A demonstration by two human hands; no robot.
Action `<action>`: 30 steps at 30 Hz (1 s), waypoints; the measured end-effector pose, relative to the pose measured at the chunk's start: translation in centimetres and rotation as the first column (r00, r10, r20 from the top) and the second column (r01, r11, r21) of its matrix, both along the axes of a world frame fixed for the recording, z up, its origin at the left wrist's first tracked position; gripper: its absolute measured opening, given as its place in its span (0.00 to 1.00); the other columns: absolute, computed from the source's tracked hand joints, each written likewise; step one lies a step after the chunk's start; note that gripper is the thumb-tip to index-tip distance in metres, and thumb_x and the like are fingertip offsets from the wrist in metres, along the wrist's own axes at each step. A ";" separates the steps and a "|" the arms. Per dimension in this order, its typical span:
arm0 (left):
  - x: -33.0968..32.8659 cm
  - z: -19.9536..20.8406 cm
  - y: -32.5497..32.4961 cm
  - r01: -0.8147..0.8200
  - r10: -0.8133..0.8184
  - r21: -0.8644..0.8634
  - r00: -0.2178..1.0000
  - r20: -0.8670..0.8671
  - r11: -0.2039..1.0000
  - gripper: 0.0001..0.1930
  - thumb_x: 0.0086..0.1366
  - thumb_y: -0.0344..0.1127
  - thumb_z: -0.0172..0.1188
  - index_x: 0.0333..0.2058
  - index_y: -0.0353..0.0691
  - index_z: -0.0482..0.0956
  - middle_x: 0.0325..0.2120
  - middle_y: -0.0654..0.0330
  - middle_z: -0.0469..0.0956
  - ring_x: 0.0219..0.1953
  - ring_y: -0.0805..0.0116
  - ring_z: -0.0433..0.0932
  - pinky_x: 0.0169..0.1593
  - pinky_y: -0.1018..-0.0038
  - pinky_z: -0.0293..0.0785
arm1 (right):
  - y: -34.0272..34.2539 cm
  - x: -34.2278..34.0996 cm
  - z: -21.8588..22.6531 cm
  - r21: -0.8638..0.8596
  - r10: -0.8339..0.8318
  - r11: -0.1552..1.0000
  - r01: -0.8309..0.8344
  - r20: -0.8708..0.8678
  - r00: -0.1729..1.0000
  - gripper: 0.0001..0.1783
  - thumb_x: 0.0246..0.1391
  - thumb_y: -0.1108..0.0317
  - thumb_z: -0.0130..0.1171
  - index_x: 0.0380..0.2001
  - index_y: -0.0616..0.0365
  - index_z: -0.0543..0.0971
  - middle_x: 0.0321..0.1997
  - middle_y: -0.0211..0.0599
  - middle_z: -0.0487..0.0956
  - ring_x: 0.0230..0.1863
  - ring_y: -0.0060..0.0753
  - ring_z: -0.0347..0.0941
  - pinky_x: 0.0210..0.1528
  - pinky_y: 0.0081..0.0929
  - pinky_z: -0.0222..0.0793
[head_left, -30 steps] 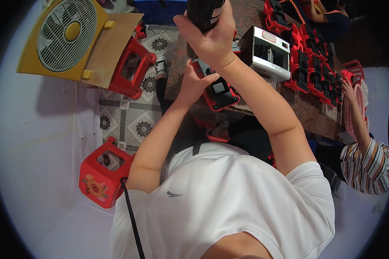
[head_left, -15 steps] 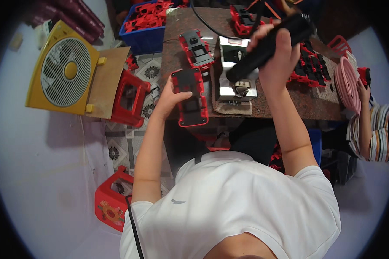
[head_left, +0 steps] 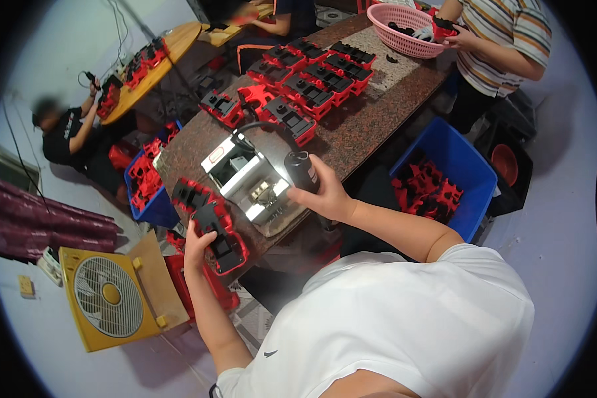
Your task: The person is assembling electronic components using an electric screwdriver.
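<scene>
My left hand [head_left: 197,248] grips a red and black plastic housing [head_left: 223,244] at the table's near left edge, thumb on its black face. Beyond it lies another red and black housing [head_left: 191,194]. My right hand [head_left: 326,194] is wrapped round a black, cylindrical electric screwdriver [head_left: 301,170], beside the right edge of a white and metal screw feeder [head_left: 264,207]. The screwdriver's tip cannot be made out. Light shines on the feeder's metal front.
Rows of red and black housings [head_left: 310,91] cover the far side of the stone table [head_left: 365,132]. A pink basket [head_left: 404,41] stands near a person in a striped shirt. Blue bins [head_left: 474,182] hold red parts. A yellow fan [head_left: 110,295] is at left; other people work beyond.
The view has swung round to the right. My right hand has brought the screwdriver from above the feeder to its right side. My left hand still holds the housing.
</scene>
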State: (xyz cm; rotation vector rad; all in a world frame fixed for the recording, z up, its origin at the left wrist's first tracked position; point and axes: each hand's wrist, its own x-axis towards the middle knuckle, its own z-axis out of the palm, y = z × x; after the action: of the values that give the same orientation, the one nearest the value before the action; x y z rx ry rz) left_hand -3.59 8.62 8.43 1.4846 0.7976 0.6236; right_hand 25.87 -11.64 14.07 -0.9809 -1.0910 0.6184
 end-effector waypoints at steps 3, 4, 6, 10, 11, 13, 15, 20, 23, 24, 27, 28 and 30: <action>-1.9 0.7 -1.5 -0.263 0.270 -0.065 0.923 0.275 0.963 0.33 0.50 0.27 0.59 0.58 0.38 0.63 0.45 0.60 0.72 0.44 0.66 0.75 0.50 0.71 0.73 | -0.1 1.6 -1.2 -0.110 -0.018 0.994 0.027 0.081 0.997 0.22 0.48 0.67 0.67 0.44 0.60 0.70 0.35 0.28 0.74 0.37 0.19 0.70 0.40 0.22 0.68; -2.8 2.1 -1.5 -0.339 0.326 -0.007 0.897 0.298 0.941 0.33 0.51 0.26 0.58 0.58 0.39 0.62 0.45 0.59 0.71 0.43 0.66 0.75 0.50 0.70 0.74 | 0.1 1.9 -1.6 -0.115 -0.032 0.992 0.043 0.093 0.995 0.23 0.47 0.64 0.68 0.43 0.60 0.69 0.33 0.30 0.74 0.35 0.19 0.70 0.38 0.23 0.68; -0.3 6.9 -2.3 -0.451 0.306 0.185 0.803 0.512 0.873 0.29 0.60 0.33 0.59 0.59 0.42 0.62 0.48 0.56 0.73 0.47 0.62 0.77 0.51 0.65 0.76 | 0.6 2.9 -2.8 -0.150 -0.047 0.986 0.075 0.178 0.983 0.26 0.46 0.57 0.69 0.41 0.61 0.69 0.31 0.34 0.75 0.33 0.23 0.71 0.37 0.25 0.69; 5.7 17.3 -3.7 -0.552 0.285 0.357 0.763 0.580 0.753 0.29 0.60 0.32 0.59 0.59 0.39 0.61 0.51 0.52 0.71 0.49 0.57 0.76 0.51 0.61 0.76 | 1.5 3.7 -4.7 -0.167 0.090 0.985 -0.050 0.245 0.965 0.28 0.46 0.54 0.68 0.42 0.62 0.69 0.33 0.45 0.78 0.36 0.39 0.77 0.39 0.34 0.71; 8.1 19.2 -4.2 -0.536 0.244 0.364 0.758 0.604 0.762 0.29 0.59 0.31 0.58 0.59 0.38 0.61 0.51 0.51 0.71 0.49 0.57 0.76 0.51 0.61 0.76 | 1.7 3.8 -5.2 -0.165 0.117 0.984 -0.072 0.277 0.954 0.29 0.46 0.53 0.67 0.43 0.62 0.69 0.34 0.48 0.78 0.37 0.44 0.78 0.40 0.36 0.71; 15.2 22.1 -5.3 -0.286 0.000 0.522 0.877 0.480 0.803 0.34 0.52 0.28 0.58 0.59 0.37 0.60 0.50 0.51 0.71 0.49 0.56 0.76 0.50 0.62 0.77 | 1.1 4.1 -4.7 -0.187 0.186 0.973 -0.139 0.260 0.947 0.30 0.46 0.52 0.67 0.45 0.63 0.71 0.35 0.51 0.78 0.39 0.49 0.78 0.43 0.36 0.71; 25.9 24.8 -7.7 0.175 -0.179 0.594 0.982 -0.054 0.785 0.46 0.30 0.29 0.67 0.56 0.35 0.64 0.53 0.51 0.68 0.53 0.58 0.73 0.52 0.64 0.74 | 0.5 4.5 -5.3 -0.321 0.282 0.926 -0.199 0.238 0.929 0.31 0.46 0.52 0.66 0.47 0.63 0.70 0.35 0.52 0.79 0.40 0.51 0.78 0.43 0.38 0.71; 48.1 15.3 -14.1 0.833 -0.774 0.336 0.541 -0.330 0.440 0.41 0.40 0.44 0.77 0.52 0.35 0.69 0.51 0.48 0.65 0.55 0.56 0.65 0.60 0.66 0.60 | -1.4 6.0 -3.3 -0.396 0.461 0.839 -0.373 0.154 0.874 0.27 0.49 0.53 0.65 0.44 0.61 0.69 0.36 0.53 0.79 0.40 0.54 0.77 0.44 0.41 0.70; 57.6 4.7 -16.3 0.858 -0.834 0.285 0.495 -0.244 0.426 0.43 0.38 0.47 0.77 0.53 0.39 0.70 0.50 0.47 0.66 0.55 0.52 0.65 0.61 0.64 0.60 | -2.0 7.5 -3.4 -0.487 0.508 0.773 -0.407 0.091 0.857 0.27 0.48 0.56 0.65 0.45 0.62 0.70 0.41 0.55 0.78 0.44 0.52 0.76 0.46 0.40 0.70; 60.2 1.9 -16.4 0.862 -0.840 0.282 0.488 -0.237 0.421 0.43 0.38 0.47 0.77 0.53 0.39 0.70 0.50 0.47 0.66 0.55 0.52 0.65 0.61 0.64 0.60 | -1.5 7.3 -5.8 -0.313 0.407 0.883 -0.350 0.138 0.903 0.30 0.47 0.56 0.66 0.48 0.61 0.68 0.39 0.55 0.78 0.41 0.52 0.77 0.44 0.40 0.71; 66.3 -1.4 -16.1 0.768 -0.760 0.353 0.619 -0.197 0.534 0.43 0.35 0.49 0.77 0.52 0.40 0.71 0.48 0.48 0.66 0.56 0.51 0.63 0.62 0.64 0.60 | -1.5 9.2 -7.6 -0.133 0.314 0.944 -0.302 0.086 0.945 0.36 0.45 0.55 0.66 0.54 0.60 0.66 0.42 0.57 0.78 0.41 0.53 0.78 0.44 0.40 0.72; 68.7 -2.5 -15.4 0.758 -0.764 0.365 0.624 -0.164 0.540 0.43 0.35 0.49 0.77 0.51 0.40 0.71 0.48 0.47 0.67 0.56 0.51 0.63 0.62 0.64 0.60 | -1.4 10.0 -7.8 -0.169 0.305 0.943 -0.288 0.087 0.948 0.35 0.45 0.55 0.66 0.54 0.60 0.67 0.42 0.57 0.78 0.42 0.54 0.77 0.45 0.40 0.72; 72.3 -2.8 -13.1 0.704 -0.701 0.381 0.691 -0.176 0.599 0.44 0.33 0.50 0.78 0.51 0.40 0.71 0.48 0.46 0.67 0.55 0.50 0.64 0.62 0.63 0.61 | -0.3 10.4 -8.9 -0.210 0.325 0.931 -0.300 0.097 0.941 0.35 0.45 0.55 0.66 0.53 0.61 0.67 0.43 0.57 0.78 0.42 0.55 0.77 0.46 0.41 0.72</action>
State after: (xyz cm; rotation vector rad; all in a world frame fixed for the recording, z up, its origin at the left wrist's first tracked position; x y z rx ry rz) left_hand 68.70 -4.51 5.67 2.0332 0.0015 0.1682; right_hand 36.22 -11.96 5.15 -1.0316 -1.3373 0.9451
